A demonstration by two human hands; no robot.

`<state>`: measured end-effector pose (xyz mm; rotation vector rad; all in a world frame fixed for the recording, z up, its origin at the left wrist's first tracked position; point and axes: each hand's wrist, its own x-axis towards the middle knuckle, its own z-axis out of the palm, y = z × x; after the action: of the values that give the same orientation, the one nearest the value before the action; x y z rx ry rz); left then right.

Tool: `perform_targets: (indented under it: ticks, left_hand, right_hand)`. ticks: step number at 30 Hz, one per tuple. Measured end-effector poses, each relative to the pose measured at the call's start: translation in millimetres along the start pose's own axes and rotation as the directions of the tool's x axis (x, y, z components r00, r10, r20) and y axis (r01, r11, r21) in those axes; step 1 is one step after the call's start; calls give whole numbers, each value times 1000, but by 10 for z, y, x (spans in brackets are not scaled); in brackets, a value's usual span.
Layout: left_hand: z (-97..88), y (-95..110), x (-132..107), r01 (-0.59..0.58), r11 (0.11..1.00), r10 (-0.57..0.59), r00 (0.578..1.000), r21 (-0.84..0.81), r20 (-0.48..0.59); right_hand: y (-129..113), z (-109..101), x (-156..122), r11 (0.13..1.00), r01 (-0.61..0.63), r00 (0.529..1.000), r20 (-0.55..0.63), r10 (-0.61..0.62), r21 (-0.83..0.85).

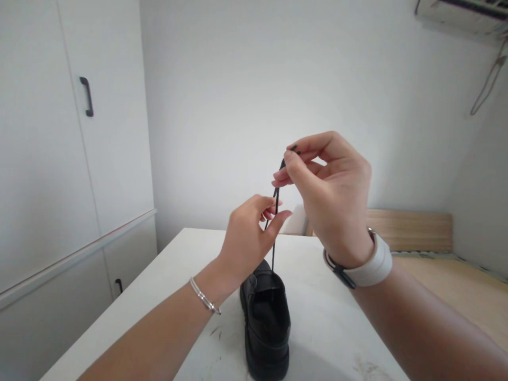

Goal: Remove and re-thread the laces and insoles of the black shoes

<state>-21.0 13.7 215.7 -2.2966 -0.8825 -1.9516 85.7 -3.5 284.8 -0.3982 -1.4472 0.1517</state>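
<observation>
A black shoe point(266, 323) stands on the white table, its heel towards me and its opening facing up. From its front, two strands of a black shoelace point(273, 254) rise taut. My right hand point(331, 180), higher up, pinches the lace near its ends between thumb and fingers. Lower down, my left hand point(254, 227) is around the strands, its thumb apart from the curled fingers, with the lace running through the gap. The left hand partly covers the front of the shoe and its eyelets.
The white table point(325, 307) has dark smudges near the shoe. A white cabinet point(115, 132) with black handles lies along the left. At the right is a wooden bed frame point(413, 230), with part of an air conditioner point(460, 18) high above.
</observation>
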Motion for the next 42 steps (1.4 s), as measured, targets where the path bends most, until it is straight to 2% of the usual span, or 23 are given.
perform_targets:
  ticks: [3,4,6,9,12,14,16,18,21,23,27,30,33,35,36,38,40,42]
  left_hand:
    - [78,38,127,20,999,-21,999,30,38]
    - [95,41,147,44,999,-43,998,-18,52]
    - [101,39,175,133,966,-113,989,-222,99]
    - [47,-20,220,261,816,-198,965,-517,174]
    - [-83,-193,252,299,692,-280,950,-657,138]
    - [-221,-376,231,325,619,-364,925,-715,105]
    - [-396,-595,151,360,591,-458,886,-722,67]
    - [-583,-829,5,402,606,-542,840,-687,13]
    - [-821,-1159,-309,447,632,-610,791,-634,-50]
    - [-935,-1348,-544,512,637,-658,750,-576,-62]
    - [-1110,-1652,-941,621,651,-726,678,-436,-117]
    - [-1186,-1819,-1105,660,682,-726,664,-315,-181]
    - [-1108,-1884,-1148,673,723,-690,704,-156,-167]
    - [-947,-1831,-1118,644,763,-646,758,-53,-97]
    - [-842,-1774,-1087,619,785,-619,785,-10,-39]
    - [-608,-1614,-1011,561,826,-562,817,50,127]
    - [-388,-1442,-945,489,870,-486,824,69,292]
    - [-223,-1312,-930,427,902,-414,812,64,412]
  right_hand:
    - [13,-3,-63,998,-51,999,18,50,36]
    - [32,-14,-78,997,-68,998,22,67,47]
    - [100,-56,-87,991,-110,994,15,109,79]
    - [276,-179,-50,971,-152,987,-26,160,187]
    - [518,-423,-15,926,-184,964,-122,235,329]
    - [694,-676,-55,874,-242,918,-193,347,422]
    - [866,-989,-173,814,-321,858,-215,466,483]
    - [1026,-1321,-365,795,-422,800,-234,553,435]
    - [1228,-1749,-729,776,-506,745,-261,613,377]
    - [1341,-1945,-973,767,-552,715,-289,637,325]
    - [1543,-2188,-1362,764,-610,690,-333,643,213]
    - [1679,-2315,-1530,789,-613,728,-350,589,52]
    - [1776,-2309,-1566,755,-634,765,-280,580,-170]
    - [1810,-2161,-1521,711,-644,761,-139,634,-283]
    - [1819,-2042,-1487,699,-641,744,-32,667,-316]
    - [1828,-1749,-1425,692,-632,659,228,717,-350]
    - [1833,-1448,-1400,687,-628,521,458,720,-365]
    - [1839,-1217,-1431,693,-624,432,580,691,-361]
